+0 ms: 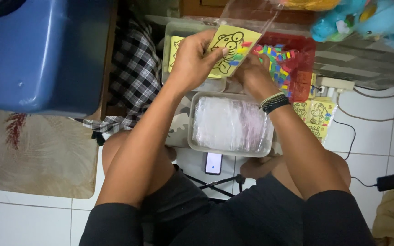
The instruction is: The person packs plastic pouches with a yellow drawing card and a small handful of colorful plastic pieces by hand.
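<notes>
While we hold the yellow card [230, 45] up near the top centre of the frame, what counts is how it lies against the clear sleeve [247, 16]. The sleeve rises straight above the card, its open mouth at the card's upper edge, and the card's top seems to sit just inside it, though the glare keeps us from being sure how deep. The card is tilted, its long axis running from lower left to upper right, roughly in line with the sleeve.

Our left hand [192, 59] is closed on the card's left edge, thumb across the printed face and fingers behind. Our right hand [251, 75] sits below and to the right, fingers curled at the card's lower right corner, where a few small coloured strips [238, 57] show; we cannot tell whether it pinches the strips, the card or the sleeve. Both hands touch the card, the left higher on it.

Below the hands lies a tray of clear bags [231, 124]; to the right, a red bin of coloured pieces [292, 64].
</notes>
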